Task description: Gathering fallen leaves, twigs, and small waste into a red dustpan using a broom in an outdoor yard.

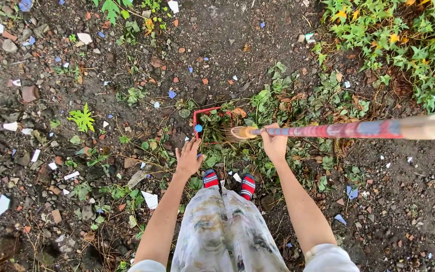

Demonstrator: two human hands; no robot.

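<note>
Red-wrapped broom [338, 130] is pinched in my right grip [274, 145] near the bristle end, pole running off to 3 o'clock. Left grip [189, 158] is spread, hovering by the red dustpan [203, 112] at 12 o'clock of my feet.

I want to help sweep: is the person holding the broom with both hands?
No, only the right hand grips the broom; the left hand is spread open above the ground.

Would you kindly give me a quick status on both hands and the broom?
Right hand gripping broom low on its stick. Left hand open, reaching toward red dustpan. Cut weeds heaped around the pan.
</note>
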